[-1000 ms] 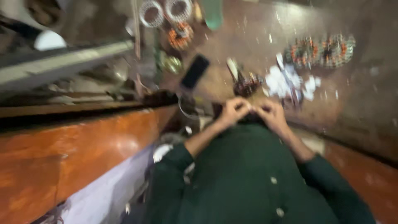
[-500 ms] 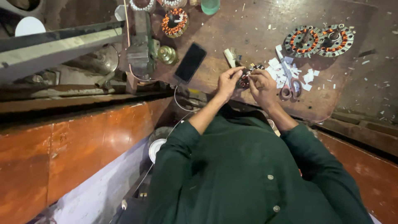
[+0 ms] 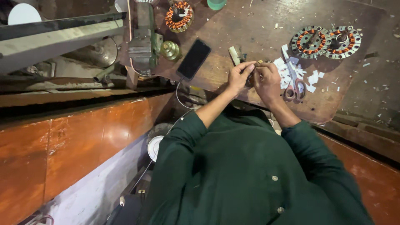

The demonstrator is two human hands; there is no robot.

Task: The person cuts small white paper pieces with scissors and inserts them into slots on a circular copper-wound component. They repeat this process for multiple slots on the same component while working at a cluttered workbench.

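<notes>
Both hands, the left hand (image 3: pixel 238 77) and right hand (image 3: pixel 266 81), pinch a small wound part (image 3: pixel 251 79) between them just above the surface (image 3: pixel 233 33); fingers could slip, dropping it among paper scraps (image 3: pixel 287 68) and scissors (image 3: pixel 293 85) just right.

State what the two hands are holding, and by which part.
The left hand and right hand pinch a small dark part between their fingertips; what it is and where it is gripped cannot be told.
</notes>
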